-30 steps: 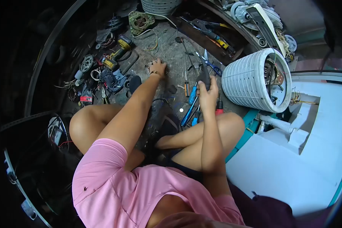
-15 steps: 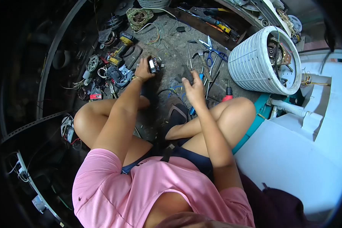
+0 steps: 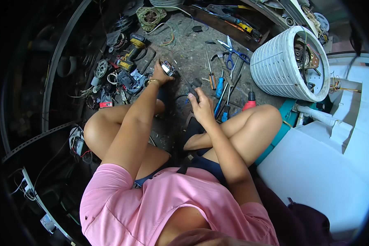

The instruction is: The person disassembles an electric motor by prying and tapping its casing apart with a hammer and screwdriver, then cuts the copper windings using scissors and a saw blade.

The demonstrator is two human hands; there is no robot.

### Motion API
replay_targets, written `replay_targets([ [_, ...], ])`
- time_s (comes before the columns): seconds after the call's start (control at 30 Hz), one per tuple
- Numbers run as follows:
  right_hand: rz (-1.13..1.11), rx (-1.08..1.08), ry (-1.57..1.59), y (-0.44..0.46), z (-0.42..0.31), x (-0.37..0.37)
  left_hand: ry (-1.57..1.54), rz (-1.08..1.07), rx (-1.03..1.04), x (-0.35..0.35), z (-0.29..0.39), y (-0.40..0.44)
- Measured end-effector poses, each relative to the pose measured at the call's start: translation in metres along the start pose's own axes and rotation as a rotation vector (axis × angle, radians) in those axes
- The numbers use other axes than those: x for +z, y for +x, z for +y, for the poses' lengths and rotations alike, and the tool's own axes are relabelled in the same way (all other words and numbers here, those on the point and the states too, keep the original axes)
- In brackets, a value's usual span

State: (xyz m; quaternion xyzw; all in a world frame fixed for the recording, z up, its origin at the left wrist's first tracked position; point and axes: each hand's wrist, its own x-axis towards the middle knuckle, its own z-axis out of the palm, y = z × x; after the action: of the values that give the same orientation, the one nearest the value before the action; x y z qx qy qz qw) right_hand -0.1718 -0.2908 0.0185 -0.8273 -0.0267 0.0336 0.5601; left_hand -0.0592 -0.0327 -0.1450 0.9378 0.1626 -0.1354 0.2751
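Observation:
My left hand (image 3: 160, 75) is closed around a small motor part (image 3: 168, 68), a silvery ring with coppery bits, held low over the floor. My right hand (image 3: 201, 105) grips a dark-handled tool (image 3: 194, 85). Its thin front end points toward the motor part, but is too unclear for me to name the kind. To the right of that hand lie an orange-handled screwdriver (image 3: 212, 80), a blue-handled screwdriver (image 3: 219, 87), a hammer (image 3: 223, 61) and blue-handled scissors (image 3: 230, 55).
A yellow cordless drill (image 3: 132, 53) lies among motor parts at the left. A white perforated tub (image 3: 270, 67) holding parts rests tilted at the right, near a red tool (image 3: 250, 102). A motor end plate (image 3: 151, 17) and a toolbox (image 3: 225, 24) are at the back.
My right hand has moved left and down, bringing the tool nearer the motor part. The screwdriver handles on the floor have come into fuller view. My left hand keeps hold of the part.

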Motion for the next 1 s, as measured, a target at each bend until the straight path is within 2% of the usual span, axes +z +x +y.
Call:
replay_targets([
  [0.1, -0.080, 0.033, -0.029, 0.006, 0.001, 0.001, -0.296, 0.087, 0.167, 0.019, -0.026, 0.017],
  [0.17, -0.108, -0.011, -0.022, 0.010, 0.000, -0.002, -0.474, -0.013, 0.046, 0.005, -0.006, 0.006],
  [0.23, -0.126, -0.036, -0.024, 0.013, 0.000, -0.001, -0.333, 0.159, 0.136, 0.016, -0.013, 0.013],
  [0.33, -0.153, -0.028, -0.038, 0.017, -0.001, 0.001, -1.034, -0.059, -0.190, 0.002, -0.009, 0.021],
  [0.37, -0.167, -0.021, -0.039, 0.020, -0.002, 0.000, -1.107, 0.042, -0.294, 0.017, -0.020, 0.034],
  [0.43, -0.193, -0.018, -0.043, 0.022, -0.003, -0.001, -0.999, 0.274, -0.427, 0.039, -0.038, 0.048],
  [0.47, -0.199, -0.025, -0.048, 0.023, -0.002, -0.002, -0.940, 0.387, -0.490, 0.033, -0.024, 0.046],
  [0.5, -0.203, -0.030, -0.055, 0.024, -0.002, -0.003, -0.688, 0.548, -0.667, 0.036, -0.005, 0.040],
  [0.53, -0.211, -0.027, -0.053, 0.026, -0.003, -0.005, -0.514, 0.497, -0.752, 0.029, 0.012, 0.034],
  [0.6, -0.228, -0.014, -0.049, 0.029, -0.006, -0.012, -0.541, 0.519, -0.736, 0.031, 0.020, 0.034],
  [0.73, -0.339, 0.152, -0.105, 0.036, -0.005, -0.019, -0.546, 0.447, -0.661, 0.031, 0.007, 0.037],
  [0.77, -0.359, 0.151, -0.098, 0.037, -0.009, -0.019, -0.529, 0.518, -0.630, 0.034, 0.004, 0.039],
  [0.8, -0.273, 0.068, -0.094, 0.034, -0.009, -0.013, -0.459, 0.552, -0.614, 0.038, 0.000, 0.039],
  [0.87, -0.372, 0.082, -0.175, 0.030, -0.013, -0.010, -0.321, 0.613, -0.571, 0.030, 0.024, 0.028],
  [1.0, -0.333, 0.133, -0.130, 0.036, -0.007, -0.006, -0.273, 0.726, -0.408, 0.043, 0.009, 0.030],
])
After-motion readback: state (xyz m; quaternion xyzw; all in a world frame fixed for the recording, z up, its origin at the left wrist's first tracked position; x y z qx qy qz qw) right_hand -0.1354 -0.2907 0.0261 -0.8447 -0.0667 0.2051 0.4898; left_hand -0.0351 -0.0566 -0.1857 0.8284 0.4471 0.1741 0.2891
